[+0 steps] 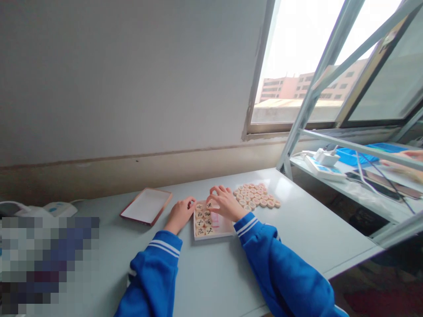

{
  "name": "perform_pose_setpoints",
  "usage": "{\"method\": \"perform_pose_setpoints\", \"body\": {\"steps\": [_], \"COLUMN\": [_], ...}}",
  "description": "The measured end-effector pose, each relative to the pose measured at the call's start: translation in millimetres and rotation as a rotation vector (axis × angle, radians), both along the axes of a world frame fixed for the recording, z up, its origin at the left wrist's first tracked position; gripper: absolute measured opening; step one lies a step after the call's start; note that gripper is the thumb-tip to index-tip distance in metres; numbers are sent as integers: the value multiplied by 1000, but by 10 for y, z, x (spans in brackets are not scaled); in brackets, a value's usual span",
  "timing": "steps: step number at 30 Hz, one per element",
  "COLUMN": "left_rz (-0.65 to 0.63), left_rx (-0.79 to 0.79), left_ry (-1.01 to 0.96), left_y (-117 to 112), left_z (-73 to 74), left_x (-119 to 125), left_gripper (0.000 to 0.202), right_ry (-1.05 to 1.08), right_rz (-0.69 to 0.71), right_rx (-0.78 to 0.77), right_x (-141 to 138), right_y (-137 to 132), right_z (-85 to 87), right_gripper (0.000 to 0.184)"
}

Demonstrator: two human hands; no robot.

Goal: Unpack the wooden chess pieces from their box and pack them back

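Lower center: your left hand [179, 215], fingers curled, at left edge of white tray [226, 228]; right hand [226, 203] bent over its xiangqi pieces [200, 222]. Can't tell if either pinches anything. Loose pieces [253, 197] right of center, box lid [146, 206] left.

Right hand [226, 202] hides the far right corner of the box [214, 237] and part of a pink patch [215, 219] inside; cannot tell whether its fingers grip a piece. Left hand [180, 214]: fingertip contact at the box's left wall unclear. Loose pieces [254, 193] by the desk's [205, 273] far right corner: markings too small to read. Left sleeve [155, 273] and right sleeve [284, 264] cut off at bottom; the right one covers a stretch of the desk's near edge. Pixelated block [42, 259] masks the desk's left end. Another person's hand [414, 154]: blurred, cropped at right. Window [297, 105]: top cropped.
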State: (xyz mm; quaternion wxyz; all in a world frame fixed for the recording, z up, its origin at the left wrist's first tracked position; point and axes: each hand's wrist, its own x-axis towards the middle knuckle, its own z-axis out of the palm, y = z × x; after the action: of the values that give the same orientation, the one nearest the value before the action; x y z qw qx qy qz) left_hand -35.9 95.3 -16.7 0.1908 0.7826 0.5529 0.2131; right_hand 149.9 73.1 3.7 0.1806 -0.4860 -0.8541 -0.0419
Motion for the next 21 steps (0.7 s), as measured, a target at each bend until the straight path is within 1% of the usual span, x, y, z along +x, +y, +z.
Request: {"method": "perform_pose_setpoints", "body": {"steps": [2, 5, 7, 9, 12, 16, 19, 21], "left_rz": [5, 7, 3, 2, 0, -8, -5, -5], "left_rx": [8, 10, 9, 11, 4, -5, -3, 0], "left_ry": [9, 3, -13, -20, -15, -7, -11, -15], "left_y": [-2, -12, -22, -28, -31, -24, -20, -19], "left_z": [-2, 1, 6, 14, 23, 21, 11, 7], "left_x": [4, 5, 3, 1, 1, 0, -2, -2], "left_gripper": [21, 22, 22, 22, 22, 23, 23, 24], "right_ry": [73, 124, 102, 52, 14, 82, 89, 91], "right_rz": [-63, -244, -345, -392, -391, -316, -271, -269], "right_rx": [-2, 0, 7, -5, -37, -67, -131, -176], "right_x": [150, 400, 538, 636, 713, 761, 798, 826], "right_y": [-20, -19, -2, 18, 38, 6, -100, -207], "right_z": [50, 80, 49, -3, -54, -14, 39, 48], "right_gripper": [20, 17, 17, 16, 17, 23, 19, 20]}}
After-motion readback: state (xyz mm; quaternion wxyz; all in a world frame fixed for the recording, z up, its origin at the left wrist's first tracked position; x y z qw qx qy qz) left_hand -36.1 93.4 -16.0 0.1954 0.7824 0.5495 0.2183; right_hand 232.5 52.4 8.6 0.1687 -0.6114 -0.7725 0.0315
